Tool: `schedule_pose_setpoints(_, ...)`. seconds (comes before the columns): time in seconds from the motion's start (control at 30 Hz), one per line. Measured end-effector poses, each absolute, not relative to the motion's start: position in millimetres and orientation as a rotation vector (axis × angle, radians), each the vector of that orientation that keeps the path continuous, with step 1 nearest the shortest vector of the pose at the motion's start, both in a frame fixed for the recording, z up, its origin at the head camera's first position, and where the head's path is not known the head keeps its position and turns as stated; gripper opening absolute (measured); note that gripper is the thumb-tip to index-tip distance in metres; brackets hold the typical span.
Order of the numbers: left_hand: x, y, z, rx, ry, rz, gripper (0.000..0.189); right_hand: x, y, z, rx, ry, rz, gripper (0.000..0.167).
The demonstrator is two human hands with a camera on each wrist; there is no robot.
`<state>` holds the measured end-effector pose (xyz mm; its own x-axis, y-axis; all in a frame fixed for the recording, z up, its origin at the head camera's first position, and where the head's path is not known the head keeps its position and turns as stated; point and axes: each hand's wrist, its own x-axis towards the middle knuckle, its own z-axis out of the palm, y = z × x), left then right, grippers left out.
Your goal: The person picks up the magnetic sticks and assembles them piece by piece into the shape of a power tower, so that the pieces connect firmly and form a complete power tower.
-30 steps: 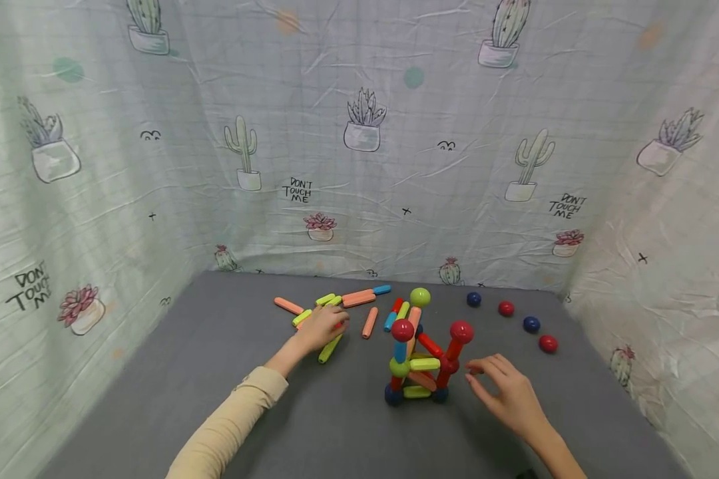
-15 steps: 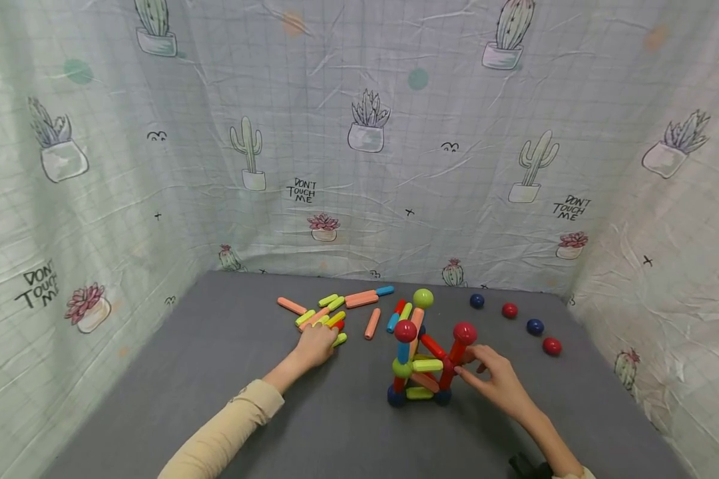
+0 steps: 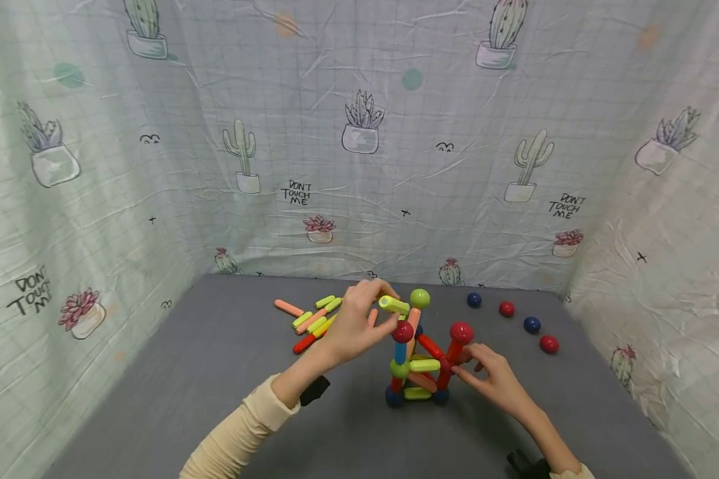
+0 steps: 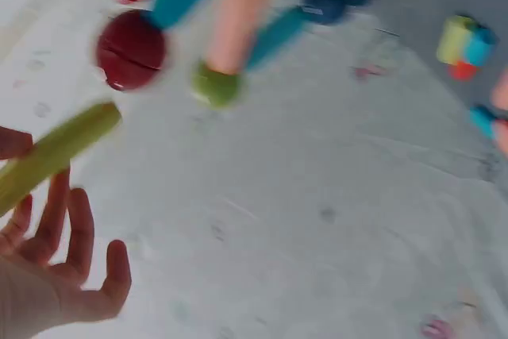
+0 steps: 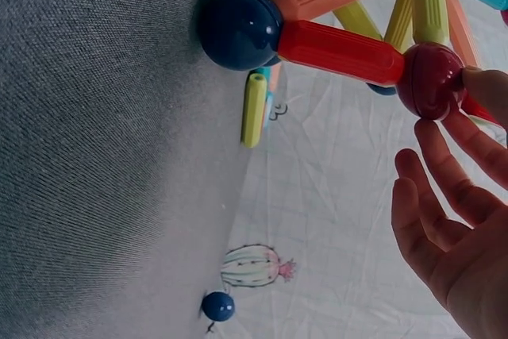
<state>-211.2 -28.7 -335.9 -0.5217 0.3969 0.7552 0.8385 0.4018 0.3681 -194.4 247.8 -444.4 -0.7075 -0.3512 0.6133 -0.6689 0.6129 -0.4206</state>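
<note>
Yellow-green stick (image 3: 393, 305), straight, tilted: pinched it below mid-frame with left hand (image 3: 357, 322); gripped red ball (image 5: 429, 85) lower right with right hand (image 3: 496, 381).

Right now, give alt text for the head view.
Left hand pinches a green stick near a tower of sticks and balls, while the right hand grips a red ball in it. Loose sticks lie left, four loose balls right, on a grey table before a cactus-print curtain.
</note>
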Motion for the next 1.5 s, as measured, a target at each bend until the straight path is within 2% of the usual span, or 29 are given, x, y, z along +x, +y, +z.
schedule_pose_setpoints(0.17,-206,-4,-327,-1.222,-2.126,-0.803,0.034,-196,250,-443,0.830,-2.384,0.863,0.029)
schedule_pose_setpoints(0.23,-208,3,-330,-1.247,-2.139,-0.722,0.031,-196,252,-442,0.837,-2.383,0.836,0.029)
schedule_pose_setpoints(0.37,-210,11,-337,-1.239,-2.198,-0.480,0.023,-195,254,-431,0.824,-2.359,0.798,0.030)
schedule_pose_setpoints(0.53,-208,18,-346,-1.208,-2.300,-0.142,0.025,-197,258,-420,0.795,-2.304,0.787,0.035)
schedule_pose_setpoints(0.67,-209,23,-353,-1.202,-2.334,-0.099,0.029,-199,260,-419,0.819,-2.273,0.786,0.036)
schedule_pose_setpoints(1.03,-207,33,-362,-1.160,-2.262,0.137,0.035,-196,253,-401,0.811,-2.247,0.852,0.058)
schedule_pose_setpoints(1.3,-211,29,-363,-1.197,-2.205,0.127,0.029,-183,243,-384,0.794,-2.247,0.830,0.055)
schedule_pose_setpoints(1.5,-212,28,-362,-1.161,-2.154,0.388,0.026,-179,239,-377,0.816,-2.241,0.821,0.052)
